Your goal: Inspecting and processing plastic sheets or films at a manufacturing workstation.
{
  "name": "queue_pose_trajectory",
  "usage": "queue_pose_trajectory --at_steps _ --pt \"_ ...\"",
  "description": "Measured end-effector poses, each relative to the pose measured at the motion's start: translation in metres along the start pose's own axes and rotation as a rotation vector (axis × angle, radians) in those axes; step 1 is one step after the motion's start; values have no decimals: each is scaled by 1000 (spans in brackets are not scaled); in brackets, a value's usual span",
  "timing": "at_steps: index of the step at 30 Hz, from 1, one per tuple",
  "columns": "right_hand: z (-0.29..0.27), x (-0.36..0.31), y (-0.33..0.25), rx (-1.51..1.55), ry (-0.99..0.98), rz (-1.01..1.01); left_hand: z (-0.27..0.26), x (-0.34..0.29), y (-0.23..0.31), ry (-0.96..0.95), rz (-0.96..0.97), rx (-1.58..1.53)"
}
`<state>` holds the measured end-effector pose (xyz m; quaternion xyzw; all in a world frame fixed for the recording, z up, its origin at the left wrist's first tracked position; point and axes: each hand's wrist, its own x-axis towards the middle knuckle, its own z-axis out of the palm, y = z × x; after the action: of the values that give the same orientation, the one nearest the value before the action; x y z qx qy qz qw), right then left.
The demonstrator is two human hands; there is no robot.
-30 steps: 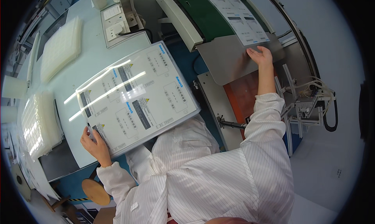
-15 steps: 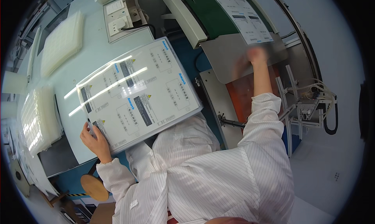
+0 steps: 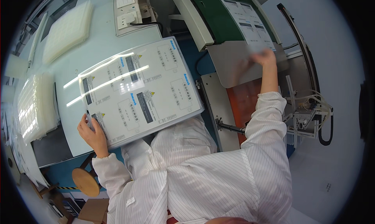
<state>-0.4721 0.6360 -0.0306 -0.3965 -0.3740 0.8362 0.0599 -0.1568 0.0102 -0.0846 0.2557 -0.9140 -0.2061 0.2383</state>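
Observation:
My left hand (image 3: 92, 131) rests on the near left corner of a large laminated sheet (image 3: 140, 89) printed with diagram panels; the fingers press on its edge. The sheet lies on a pale worktable (image 3: 97, 44) and overhangs its near edge toward my white striped coat. My right hand (image 3: 264, 58) is raised and blurred over a grey metal plate (image 3: 230, 66) at the foot of a green conveyor belt (image 3: 218, 17). Whether that hand holds anything cannot be made out.
Stacks of translucent white trays stand at the far left (image 3: 66, 29) and at the left edge (image 3: 35, 107). A power strip (image 3: 131, 13) lies at the table's back. An orange surface (image 3: 244, 103), metal brackets and black cables (image 3: 324, 122) crowd the right. A round wooden stool (image 3: 86, 182) stands below left.
My right hand has moved up and away from the grey plate's edge and is now blurred in motion. The left hand stays on the sheet's corner.

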Motion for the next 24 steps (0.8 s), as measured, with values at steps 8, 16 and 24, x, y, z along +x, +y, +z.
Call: queue_pose_trajectory --at_steps 8,16,24 --pt "16 23 35 -1797 284 -1032 -1 1 3 21 12 -2" --pt "42 54 0 -2276 -48 -570 1 0 3 14 2 17" --pt "-39 21 69 -1908 198 -861 3 1 3 23 22 2"
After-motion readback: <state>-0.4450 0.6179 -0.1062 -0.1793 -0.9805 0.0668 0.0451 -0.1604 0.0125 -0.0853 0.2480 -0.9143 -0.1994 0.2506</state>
